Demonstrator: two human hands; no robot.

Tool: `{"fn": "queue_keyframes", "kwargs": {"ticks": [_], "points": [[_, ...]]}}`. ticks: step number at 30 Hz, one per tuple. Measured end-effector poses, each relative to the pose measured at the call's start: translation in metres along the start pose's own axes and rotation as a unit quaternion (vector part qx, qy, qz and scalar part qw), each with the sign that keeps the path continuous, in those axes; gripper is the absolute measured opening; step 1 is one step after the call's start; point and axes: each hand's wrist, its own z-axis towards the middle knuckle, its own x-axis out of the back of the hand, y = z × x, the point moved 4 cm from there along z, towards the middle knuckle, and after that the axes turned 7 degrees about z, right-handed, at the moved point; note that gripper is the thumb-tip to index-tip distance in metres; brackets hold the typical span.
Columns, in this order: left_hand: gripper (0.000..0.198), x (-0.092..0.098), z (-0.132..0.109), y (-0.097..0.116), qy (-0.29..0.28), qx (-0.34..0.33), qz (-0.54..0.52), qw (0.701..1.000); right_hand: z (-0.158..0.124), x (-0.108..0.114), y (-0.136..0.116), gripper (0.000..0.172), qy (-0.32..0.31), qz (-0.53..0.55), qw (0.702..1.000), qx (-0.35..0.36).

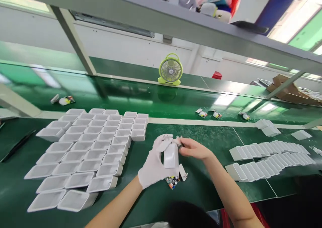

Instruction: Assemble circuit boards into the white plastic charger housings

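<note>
My left hand (154, 164), in a white glove, is closed around a white plastic charger housing (171, 155) held upright above the green bench. My bare right hand (192, 148) pinches at the top of that housing, fingers together on a small part I cannot make out. Just below the hands a small circuit board (172, 181) with coloured components and a white cover piece (183, 172) lie on the mat.
Rows of empty white housings (85, 150) cover the mat at left. Two lines of white housings (270, 157) lie at right, with loose ones (267, 127) behind. A green conveyor belt (151, 98) carries small parts; a yellow-green fan (170, 70) stands beyond. A grey shelf beam runs overhead.
</note>
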Motion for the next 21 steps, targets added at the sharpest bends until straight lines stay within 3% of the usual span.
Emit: {"fn": "queue_keyframes", "kwargs": {"ticks": [2,4,6,8,9,11,16,21], "points": [[0.083,0.0,0.003,-0.006,0.002,-0.036,0.076,0.996,0.015,-0.004,0.018,0.074,-0.039,-0.009,0.999,-0.019],[0.091,0.004,0.009,-0.014,0.036,-0.036,0.207,0.977,0.033,0.004,0.032,0.073,-0.026,-0.031,0.998,-0.041],[0.089,0.01,0.016,-0.021,0.089,0.002,0.373,0.923,0.054,0.025,0.041,0.059,0.045,-0.073,0.994,-0.063],[0.072,0.018,0.02,-0.028,0.123,0.059,0.516,0.846,0.077,0.052,0.049,0.042,0.143,-0.129,0.977,-0.091],[0.061,0.021,0.021,-0.031,0.126,0.08,0.563,0.813,0.088,0.064,0.054,0.036,0.19,-0.156,0.963,-0.11],[0.045,0.024,0.021,-0.035,0.118,0.093,0.611,0.777,0.107,0.08,0.064,0.032,0.256,-0.197,0.935,-0.15],[0.031,0.029,0.023,-0.04,0.115,0.071,0.625,0.769,0.127,0.095,0.083,0.034,0.29,-0.255,0.901,-0.196],[0.035,0.018,0.024,-0.038,0.098,0.036,0.604,0.79,0.098,0.143,0.091,0.037,0.328,-0.331,0.853,-0.234]]}}
